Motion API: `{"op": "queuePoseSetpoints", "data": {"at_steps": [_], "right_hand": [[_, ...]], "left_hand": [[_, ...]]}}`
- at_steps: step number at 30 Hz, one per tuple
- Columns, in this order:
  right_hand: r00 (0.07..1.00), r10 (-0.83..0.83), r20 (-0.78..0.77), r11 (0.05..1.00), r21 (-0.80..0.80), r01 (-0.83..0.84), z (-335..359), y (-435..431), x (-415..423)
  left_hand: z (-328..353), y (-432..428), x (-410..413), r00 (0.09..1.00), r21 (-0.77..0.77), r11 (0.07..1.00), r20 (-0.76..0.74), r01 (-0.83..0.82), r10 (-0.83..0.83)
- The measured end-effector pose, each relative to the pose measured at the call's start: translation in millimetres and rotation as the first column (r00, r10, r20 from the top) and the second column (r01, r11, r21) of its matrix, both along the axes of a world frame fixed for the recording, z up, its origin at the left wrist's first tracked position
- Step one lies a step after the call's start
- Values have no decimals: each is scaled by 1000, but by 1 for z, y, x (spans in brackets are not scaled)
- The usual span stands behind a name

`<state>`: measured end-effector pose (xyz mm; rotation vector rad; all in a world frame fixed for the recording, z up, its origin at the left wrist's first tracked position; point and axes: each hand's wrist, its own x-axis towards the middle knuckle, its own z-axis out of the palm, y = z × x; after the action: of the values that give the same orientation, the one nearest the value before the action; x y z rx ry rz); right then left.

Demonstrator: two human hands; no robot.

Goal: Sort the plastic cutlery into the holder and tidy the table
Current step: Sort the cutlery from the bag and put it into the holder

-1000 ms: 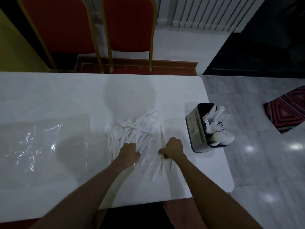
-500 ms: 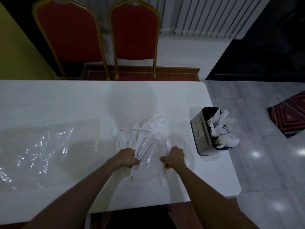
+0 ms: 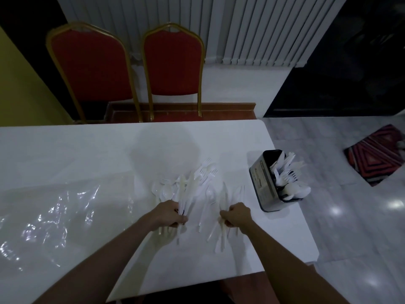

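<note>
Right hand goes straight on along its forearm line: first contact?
Probably the rest of the cutlery pile: the right hand aims up-left, away from the holder. Depth is unclear.

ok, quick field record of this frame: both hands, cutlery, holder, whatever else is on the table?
left grip: hand curled round a bundle of white plastic cutlery
right grip: hand pinches long white plastic pieces, type unclear
holder: dark rectangular metal holder, upright near the right edge of the white table, part-filled with white forks and spoons
other: clear plastic sheet, left of the pile
</note>
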<state>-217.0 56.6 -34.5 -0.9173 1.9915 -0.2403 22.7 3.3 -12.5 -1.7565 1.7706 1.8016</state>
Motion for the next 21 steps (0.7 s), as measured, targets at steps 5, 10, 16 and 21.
{"op": "queuePoseSetpoints", "data": {"at_steps": [5,10,16,21], "right_hand": [[965,-141,221,986,-52,156,28,-3,-6],[927,-104,360,913,-336,233,75,-18,-20],[935,-206,290,683,-641,349,148,-38,-80],[907,-337,253,621,-664,416,154,-48,-149]], "left_hand": [[17,-7,-11,997,-38,998,-63,-51,49],[44,-27,-37,978,-191,968,-162,-165,134],[77,-55,-100,880,-224,886,-357,-406,313],[86,-62,-166,823,-161,872,-444,-462,354]]}}
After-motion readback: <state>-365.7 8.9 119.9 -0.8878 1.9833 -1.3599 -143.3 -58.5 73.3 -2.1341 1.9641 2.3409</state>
